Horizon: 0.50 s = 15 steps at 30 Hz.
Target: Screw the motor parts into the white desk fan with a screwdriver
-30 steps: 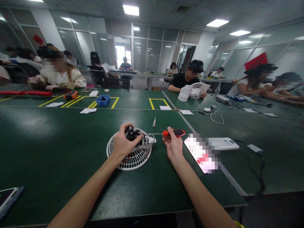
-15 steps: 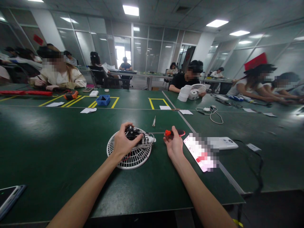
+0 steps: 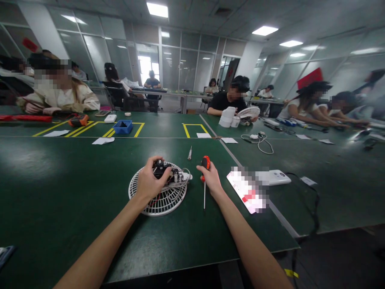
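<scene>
A round white fan grille [image 3: 165, 202] lies flat on the green table, with a black motor unit [image 3: 159, 168] and white-and-grey wired parts on top of it. My left hand [image 3: 149, 180] is wrapped around the motor unit, thumb on its right side. To the right of the grille, my right hand [image 3: 211, 178] grips a screwdriver [image 3: 205, 162] by its red-and-black handle. The metal shaft points down toward me, its tip apart from the fan. Beyond, between the two hands, a small pale pointed piece [image 3: 190, 153] lies on the table.
Right of my right hand lies a lit phone [image 3: 245, 190], beside a white device [image 3: 275, 177] with a black cable. Farther off are a blue bin [image 3: 123, 127], paper slips and a coiled white cable [image 3: 264, 146]. Across the table a person holds another fan [image 3: 248, 113].
The screwdriver has turned in my right hand, from lying sideways with its shaft toward the fan to pointing down toward me. My left hand keeps its hold. The view has shifted slightly right.
</scene>
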Motion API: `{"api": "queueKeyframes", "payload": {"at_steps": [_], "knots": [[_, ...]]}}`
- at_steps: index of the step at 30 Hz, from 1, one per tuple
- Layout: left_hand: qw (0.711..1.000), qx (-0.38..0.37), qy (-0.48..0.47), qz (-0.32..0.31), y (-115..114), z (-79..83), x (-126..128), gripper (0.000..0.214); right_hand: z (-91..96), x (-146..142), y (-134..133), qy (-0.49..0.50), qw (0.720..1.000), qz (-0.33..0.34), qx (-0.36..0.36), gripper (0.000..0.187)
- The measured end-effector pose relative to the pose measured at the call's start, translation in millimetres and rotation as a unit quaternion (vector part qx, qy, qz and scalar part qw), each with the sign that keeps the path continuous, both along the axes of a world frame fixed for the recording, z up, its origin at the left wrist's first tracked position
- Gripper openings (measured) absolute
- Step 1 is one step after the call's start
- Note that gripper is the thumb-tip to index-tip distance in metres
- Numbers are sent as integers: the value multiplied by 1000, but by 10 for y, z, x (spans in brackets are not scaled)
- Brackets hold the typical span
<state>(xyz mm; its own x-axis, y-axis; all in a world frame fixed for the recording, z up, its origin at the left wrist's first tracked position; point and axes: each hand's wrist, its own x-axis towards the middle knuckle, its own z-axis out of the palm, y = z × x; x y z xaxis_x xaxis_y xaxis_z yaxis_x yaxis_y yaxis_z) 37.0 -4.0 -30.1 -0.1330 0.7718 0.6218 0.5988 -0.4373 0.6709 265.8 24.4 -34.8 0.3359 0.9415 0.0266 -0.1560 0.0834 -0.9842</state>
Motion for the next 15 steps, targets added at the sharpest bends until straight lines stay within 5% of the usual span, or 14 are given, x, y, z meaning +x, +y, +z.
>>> {"api": "queueKeyframes", "payload": {"at_steps": [4,15], "knots": [[999,-31,15,-42,2,49,-108,41,-36,43,-30,-286,958,-21,27,33],[991,-110,13,-76,-10,183,-800,50,-243,57,44,-492,871,0,-5,39]]}}
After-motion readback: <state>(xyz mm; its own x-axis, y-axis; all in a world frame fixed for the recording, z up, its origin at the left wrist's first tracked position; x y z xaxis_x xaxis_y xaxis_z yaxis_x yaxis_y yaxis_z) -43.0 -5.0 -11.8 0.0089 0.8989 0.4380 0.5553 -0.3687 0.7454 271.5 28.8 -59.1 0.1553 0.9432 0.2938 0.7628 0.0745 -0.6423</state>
